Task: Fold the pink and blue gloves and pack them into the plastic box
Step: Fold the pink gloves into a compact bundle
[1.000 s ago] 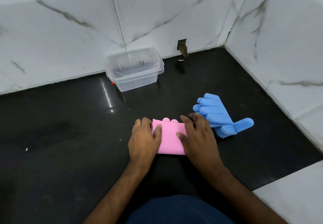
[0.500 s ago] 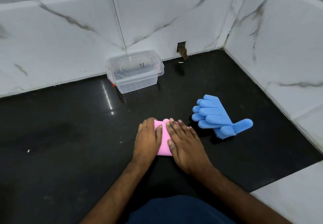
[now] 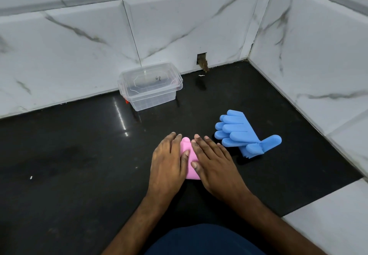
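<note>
The folded pink gloves [image 3: 190, 162] lie on the black floor [image 3: 79, 165] in front of me, mostly covered. My left hand [image 3: 168, 163] lies flat on their left side and my right hand [image 3: 214, 165] flat on their right, fingers spread, both pressing down. Only a narrow pink strip shows between the hands. The blue gloves [image 3: 242, 133] lie stacked on the floor to the right of my right hand, untouched, fingers pointing left. The clear plastic box [image 3: 150, 88] stands against the back wall with its lid on.
White marble-tiled walls [image 3: 179, 26] close the back and right side. A small hole in the back wall [image 3: 202, 60] sits right of the box. A white tile ledge [image 3: 328, 225] lies at the near right. My dark blue clothing [image 3: 203, 240] fills the bottom edge.
My right hand has slid left across the pink gloves, folding them narrower, and now both hands lie flat on top. The blue gloves and the box have not moved.
</note>
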{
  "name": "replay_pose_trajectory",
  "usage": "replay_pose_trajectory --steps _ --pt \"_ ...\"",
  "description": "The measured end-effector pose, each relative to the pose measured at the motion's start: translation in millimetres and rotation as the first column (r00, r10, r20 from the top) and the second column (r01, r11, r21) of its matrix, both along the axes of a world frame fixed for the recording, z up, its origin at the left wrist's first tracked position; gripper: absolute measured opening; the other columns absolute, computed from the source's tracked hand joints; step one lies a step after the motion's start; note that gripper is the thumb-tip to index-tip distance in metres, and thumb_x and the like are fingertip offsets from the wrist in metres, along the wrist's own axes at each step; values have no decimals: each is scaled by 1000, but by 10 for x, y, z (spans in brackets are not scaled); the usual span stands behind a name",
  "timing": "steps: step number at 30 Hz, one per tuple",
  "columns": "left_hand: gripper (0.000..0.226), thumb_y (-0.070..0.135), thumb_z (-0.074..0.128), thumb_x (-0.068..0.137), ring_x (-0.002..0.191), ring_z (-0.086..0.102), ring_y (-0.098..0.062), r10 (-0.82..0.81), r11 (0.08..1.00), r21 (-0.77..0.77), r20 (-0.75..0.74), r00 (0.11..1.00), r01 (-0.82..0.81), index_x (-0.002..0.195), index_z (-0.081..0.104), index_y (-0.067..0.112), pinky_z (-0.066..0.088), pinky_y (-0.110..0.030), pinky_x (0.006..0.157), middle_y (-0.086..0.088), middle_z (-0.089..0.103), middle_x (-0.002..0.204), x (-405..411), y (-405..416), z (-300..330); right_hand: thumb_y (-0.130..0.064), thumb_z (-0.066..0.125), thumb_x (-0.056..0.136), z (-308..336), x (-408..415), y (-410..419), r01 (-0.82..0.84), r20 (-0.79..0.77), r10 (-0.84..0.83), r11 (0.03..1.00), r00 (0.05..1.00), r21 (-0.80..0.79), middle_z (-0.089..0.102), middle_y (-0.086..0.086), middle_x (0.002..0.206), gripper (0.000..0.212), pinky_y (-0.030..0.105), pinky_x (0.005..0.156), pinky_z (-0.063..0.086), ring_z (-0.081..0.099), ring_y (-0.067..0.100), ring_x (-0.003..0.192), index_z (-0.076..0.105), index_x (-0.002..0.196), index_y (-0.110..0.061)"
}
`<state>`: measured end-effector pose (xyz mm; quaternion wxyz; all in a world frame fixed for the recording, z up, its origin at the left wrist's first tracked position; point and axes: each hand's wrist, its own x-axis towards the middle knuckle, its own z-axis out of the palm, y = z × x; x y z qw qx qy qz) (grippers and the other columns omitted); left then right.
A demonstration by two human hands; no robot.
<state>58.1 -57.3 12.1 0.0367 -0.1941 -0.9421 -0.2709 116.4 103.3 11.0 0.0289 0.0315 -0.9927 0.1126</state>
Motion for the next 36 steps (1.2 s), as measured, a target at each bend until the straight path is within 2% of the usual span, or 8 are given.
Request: replay_pose_trajectory --steps 4,9,12,18,22,26,30,36 --pt "48 36 51 103 142 43 -21 -6 1000 0 1 1000 6 146 51 15 31 -36 116 -5 47 155 -43 22 17 -41 43 104 30 29 82 47 -51 -50 997 997 -59 28 -2 166 57 44 120 30 28 18 152 38 156 -20" --pt "53 44 43 103 144 42 -22 -79 997 1 -65 995 79 144 53 12 29 -35 118 -6 47 155 -54 151 157 -47 36 105 157 88 260 129 -109 -153 971 982 -203 23 -8 166 58 31 122 18 22 10 153 31 158 -23" --pt "58 48 38 102 146 42 -24 -149 989 4 -105 983 151 143 55 10 34 -41 118 -8 47 156 -61 331 241 -34 54 103 223 153 397 191 -144 -238 941 960 -280 31 -3 163 56 36 122 24 27 14 152 39 155 -17" --pt "58 48 43 101 146 43 -27 -194 981 -8 -88 977 194 142 56 8 35 -44 118 -10 48 155 -92 537 278 -29 62 100 238 265 498 239 -131 -283 931 950 -274 38 2 160 56 38 121 28 35 18 149 46 150 -11" --pt "58 48 45 102 146 42 -26 -169 986 -25 -70 983 168 143 54 9 35 -43 119 -9 47 156 -129 497 273 -35 56 102 228 218 496 243 -103 -280 929 954 -278 31 -1 163 59 32 122 19 27 15 151 39 155 -15" --pt "57 47 45 102 147 39 -24 -124 992 -31 -71 990 122 146 52 10 30 -40 119 -8 45 157 -178 375 286 -36 55 102 256 90 456 208 -112 -247 937 963 -282 29 -2 164 60 36 123 24 26 15 152 36 156 -17" --pt "58 46 44 102 147 38 -22 -33 999 19 -67 997 35 148 49 11 27 -38 120 -7 43 158 -286 215 342 -44 47 103 310 -150 381 168 -104 -199 953 974 -252 22 -6 167 64 27 122 13 15 6 152 27 159 -22" --pt "57 47 45 104 151 30 -17 116 991 74 -54 992 -112 153 41 17 19 -36 122 -2 36 162 -501 -63 405 -44 47 104 358 -568 210 91 -90 -113 971 990 -222 17 -5 168 65 25 119 10 18 13 154 23 160 -23"
